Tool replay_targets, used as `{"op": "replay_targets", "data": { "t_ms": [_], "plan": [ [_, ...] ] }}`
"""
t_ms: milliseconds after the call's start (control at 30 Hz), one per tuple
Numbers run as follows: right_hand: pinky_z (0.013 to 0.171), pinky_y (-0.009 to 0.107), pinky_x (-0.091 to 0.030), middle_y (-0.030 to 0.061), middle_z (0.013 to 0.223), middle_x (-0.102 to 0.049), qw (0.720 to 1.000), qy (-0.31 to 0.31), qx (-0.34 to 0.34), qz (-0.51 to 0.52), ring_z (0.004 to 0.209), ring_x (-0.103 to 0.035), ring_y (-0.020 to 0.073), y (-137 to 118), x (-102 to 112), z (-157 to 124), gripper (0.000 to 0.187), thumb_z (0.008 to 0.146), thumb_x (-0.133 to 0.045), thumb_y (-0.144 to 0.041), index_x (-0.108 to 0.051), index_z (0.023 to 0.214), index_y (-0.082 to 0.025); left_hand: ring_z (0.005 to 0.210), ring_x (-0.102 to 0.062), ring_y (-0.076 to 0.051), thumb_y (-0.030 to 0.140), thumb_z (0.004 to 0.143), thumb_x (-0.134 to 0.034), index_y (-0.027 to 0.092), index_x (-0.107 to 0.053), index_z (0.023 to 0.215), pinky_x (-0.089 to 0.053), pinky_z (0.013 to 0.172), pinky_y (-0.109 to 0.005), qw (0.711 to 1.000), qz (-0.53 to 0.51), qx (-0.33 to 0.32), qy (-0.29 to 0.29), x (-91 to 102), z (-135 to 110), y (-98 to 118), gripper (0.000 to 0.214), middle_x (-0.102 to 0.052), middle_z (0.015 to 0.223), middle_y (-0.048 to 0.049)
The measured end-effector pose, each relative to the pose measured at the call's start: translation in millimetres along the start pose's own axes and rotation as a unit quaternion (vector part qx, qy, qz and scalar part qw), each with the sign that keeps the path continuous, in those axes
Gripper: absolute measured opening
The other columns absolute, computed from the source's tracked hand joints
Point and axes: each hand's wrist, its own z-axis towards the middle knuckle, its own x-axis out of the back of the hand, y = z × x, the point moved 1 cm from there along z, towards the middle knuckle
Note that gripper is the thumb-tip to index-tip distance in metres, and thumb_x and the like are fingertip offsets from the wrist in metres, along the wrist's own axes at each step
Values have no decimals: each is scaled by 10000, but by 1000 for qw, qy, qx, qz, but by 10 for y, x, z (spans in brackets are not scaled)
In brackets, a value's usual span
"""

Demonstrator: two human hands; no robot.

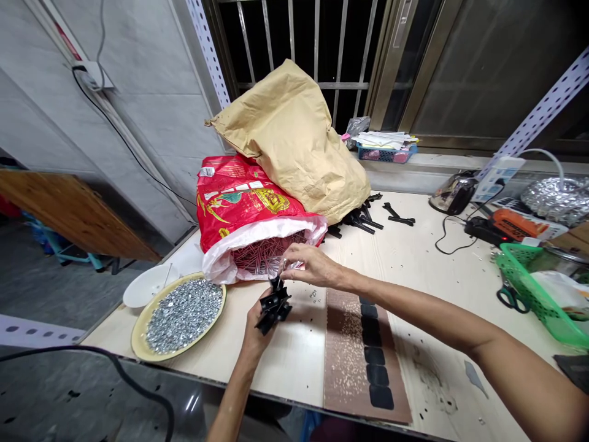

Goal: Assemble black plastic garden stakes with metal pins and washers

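Observation:
My left hand point(256, 331) is closed around a cluster of black plastic parts point(275, 307), held above the table's front half. Just over it, my right hand point(309, 264) pinches a thin, shiny pin-like piece point(283, 266) at the cluster's top; its exact kind is too small to tell. Behind the hands lies a red sack point(243, 196), its white mouth open on many thin reddish-brown rods point(262, 255). To the left, a yellow-rimmed dish point(139, 344) holds a heap of small silvery metal pieces point(184, 313). A white bowl point(140, 288) sits beside it.
A brown paper sack point(294, 135) leans over the red one, with black plastic strips point(363, 218) beside it. A brown board point(340, 368) carries a row of black pads point(375, 356). At right are scissors point(512, 297), a green basket point(519, 307) and an orange-labelled box point(518, 223).

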Motion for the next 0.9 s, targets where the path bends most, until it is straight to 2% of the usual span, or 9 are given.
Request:
{"op": "replay_targets", "data": {
  "t_ms": [133, 233, 333, 433, 533, 600, 667, 767, 900],
  "plan": [
    [826, 296, -403, 53, 1042, -588, 999, -48, -1, 24, 937, -533, 154, 70, -25, -10, 244, 838, -632, -375, -643, 1000, -193, 896, -652, -290, 332, 524, -785, 172, -702, 971, -539, 749, -367, 1000, -1, 17, 8, 10, 16, -6, 482, -710, 877, -89],
    [759, 245, -425, 51, 1047, -606, 994, -38, -69, 79, 886, -569, 128, 265, -67, -22, 329, 837, -625, -399, -595, 1077, -176, 844, -662, -268, 412, 573, -744, 158, -693, 996, -542, 746, -365, 998, -48, 37, 19, 12, -11, 34, 496, -704, 860, -84],
    [689, 242, -404, 52, 897, -646, 974, -28, -215, -63, 816, -589, 155, 548, -206, -69, 232, 863, -591, -382, -630, 910, -159, 838, -660, -244, 407, 597, -736, 153, -682, 1026, -540, 773, -359, 996, -77, 41, 14, -13, -58, 84, 502, -699, 871, -76],
    [664, 252, -385, 65, 828, -655, 942, -69, -278, -177, 797, -603, 191, 734, -426, -118, 175, 849, -604, -330, -624, 890, -161, 857, -652, -243, 328, 565, -777, 165, -680, 1026, -543, 768, -353, 997, -71, 33, 14, -62, -66, 97, 499, -697, 891, -74],
    [686, 245, -389, 66, 862, -650, 948, -66, -258, -177, 819, -598, 178, 778, -549, -138, 107, 882, -537, -234, -612, 910, -163, 850, -644, -235, 288, 562, -791, 168, -658, 1051, -547, 749, -363, 997, -62, 43, 33, -83, -36, 79, 521, -682, 897, -69],
    [725, 238, -399, 67, 923, -636, 952, -45, -247, -174, 866, -584, 162, 759, -494, -149, 137, 909, -476, -186, -609, 927, -160, 829, -637, -209, 268, 582, -789, 184, -627, 1094, -548, 723, -348, 997, -49, 47, 40, -56, -18, 68, 544, -665, 897, -47],
    [770, 239, -409, 71, 959, -615, 964, 20, -220, -151, 893, -569, 148, 703, -330, -167, 166, 925, -442, -161, -607, 949, -150, 798, -630, -183, 264, 609, -781, 196, -609, 1111, -543, 687, -321, 997, -45, 55, 32, -2, -10, 59, 535, -652, 908, -32],
    [792, 257, -426, 55, 926, -593, 983, 131, -109, -74, 856, -558, 137, 524, -5, -192, 151, 929, -467, -186, -614, 945, -156, 764, -628, -173, 279, 618, -782, 178, -622, 1069, -532, 677, -312, 995, -46, 83, 11, 82, -9, 36, 490, -653, 912, -38],
    [742, 251, -433, 46, 915, -553, 992, 106, 17, -59, 816, -527, 128, 200, 255, -173, 157, 935, -475, -223, -618, 967, -166, 790, -637, -184, 299, 627, -778, 156, -650, 1009, -505, 764, -329, 996, -6, 93, -5, 99, -9, 15, 427, -671, 924, -58]
  ]
}}
